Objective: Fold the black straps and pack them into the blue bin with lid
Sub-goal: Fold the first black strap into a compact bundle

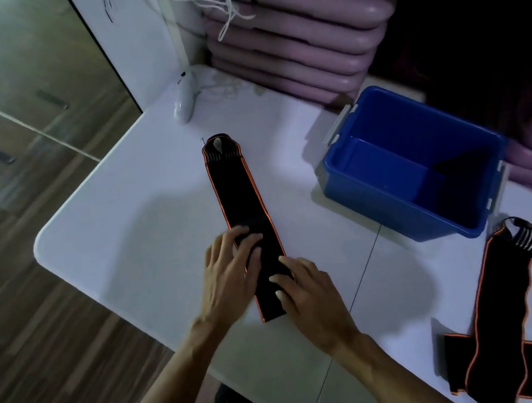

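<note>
Both hands rest on the near end of a long black strap (244, 204) that lies stretched out on the white table (117, 222). The left hand (233, 270) lies with fingers extended and a little spread, its fingertips pressing the strap's left edge. The right hand (308, 292) sits just beside it, closer to the strap's near end, fingers lightly bent and pressing down on the fabric. Whether either thumb is tucked under the strap cannot be told; neither hand looks to be gripping it.

The strap is edged in orange and runs away from the person, ending in a ribbed loop at its far end. The blue bin (413, 163) stands open to the right, near the strap but not touching it, and looks empty; no lid is visible. Two more straps (497, 302) lie crossed at the table's near right corner.

The step in hand seems to be the first fold. To do it well, one hand should likely pin the strap flat while the other brings the near end over, keeping the orange edges lined up so the bundle stays narrow enough for the bin.
</note>
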Motion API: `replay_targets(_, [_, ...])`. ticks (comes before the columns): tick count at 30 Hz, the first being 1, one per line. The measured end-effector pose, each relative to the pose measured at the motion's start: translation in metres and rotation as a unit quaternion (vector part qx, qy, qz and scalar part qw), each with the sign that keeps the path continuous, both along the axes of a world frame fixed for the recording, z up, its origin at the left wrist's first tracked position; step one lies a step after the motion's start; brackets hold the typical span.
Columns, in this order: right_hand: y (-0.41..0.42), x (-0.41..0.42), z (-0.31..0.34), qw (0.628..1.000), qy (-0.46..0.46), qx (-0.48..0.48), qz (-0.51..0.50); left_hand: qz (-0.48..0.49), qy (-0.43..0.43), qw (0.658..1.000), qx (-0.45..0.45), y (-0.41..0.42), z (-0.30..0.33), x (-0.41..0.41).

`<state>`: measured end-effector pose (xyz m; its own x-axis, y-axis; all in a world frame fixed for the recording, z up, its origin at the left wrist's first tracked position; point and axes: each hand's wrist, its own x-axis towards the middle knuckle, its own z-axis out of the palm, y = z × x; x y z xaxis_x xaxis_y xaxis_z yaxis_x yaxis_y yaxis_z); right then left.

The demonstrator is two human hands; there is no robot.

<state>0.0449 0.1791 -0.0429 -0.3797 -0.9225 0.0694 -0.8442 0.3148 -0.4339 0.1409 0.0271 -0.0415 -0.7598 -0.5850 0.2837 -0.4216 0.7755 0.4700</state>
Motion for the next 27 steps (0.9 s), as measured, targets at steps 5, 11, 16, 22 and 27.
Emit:
replay_targets(5, [0.005,0.004,-0.008,0.999,-0.029,0.020,0.009,0.056,-0.117,0.990,0.050,-0.057,-0.002,-0.063])
replay_targets(11, [0.009,0.006,-0.012,0.999,-0.048,0.026,0.006,0.051,-0.251,0.963,0.084,-0.113,-0.026,-0.110])
replay_targets(16, [0.008,0.003,-0.012,0.998,-0.045,0.038,0.023,0.066,-0.209,0.975,0.034,-0.116,-0.022,-0.113])
replay_targets(22, [0.009,-0.006,-0.001,0.997,-0.030,0.033,0.062,0.053,-0.080,0.994,0.045,-0.077,0.009,-0.076])
replay_targets(27, [0.020,-0.015,0.004,0.992,-0.003,0.058,0.112,-0.011,-0.027,0.999,0.040,0.001,0.014,0.002])
